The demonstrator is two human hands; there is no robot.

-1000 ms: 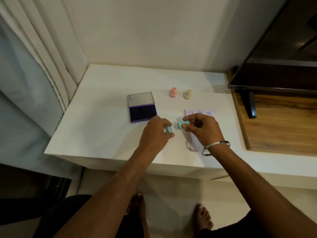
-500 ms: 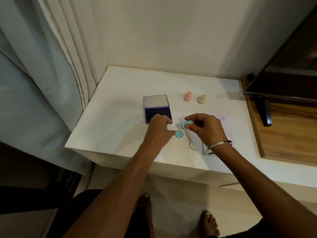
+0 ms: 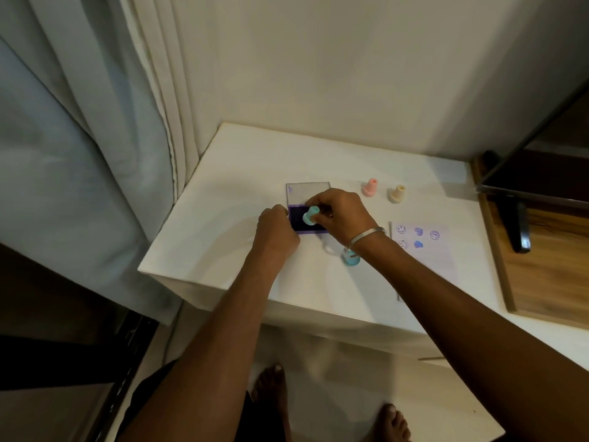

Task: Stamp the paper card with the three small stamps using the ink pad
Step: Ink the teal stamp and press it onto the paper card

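Observation:
My right hand (image 3: pixel 342 215) holds the teal stamp (image 3: pixel 309 215), tilted, with its face over the dark purple ink pad (image 3: pixel 298 223). The pad's clear lid (image 3: pixel 307 192) lies open behind it. My left hand (image 3: pixel 276 232) rests fisted against the pad's left edge. The teal cap (image 3: pixel 351 258) lies on the table below my right wrist. A pink stamp (image 3: pixel 370 187) and a beige stamp (image 3: pixel 397 194) stand behind. The paper card (image 3: pixel 424 250) lies to the right, with several purple prints on it.
The white table (image 3: pixel 223 237) ends at a front edge near my arms. A curtain (image 3: pixel 95 122) hangs at the left. A dark screen on a stand (image 3: pixel 518 224) sits on a wooden surface (image 3: pixel 548 260) at the right.
My right hand carried the teal stamp left from near the card to the ink pad. My left hand let go of the teal cap, now on the table, and moved to the pad's edge.

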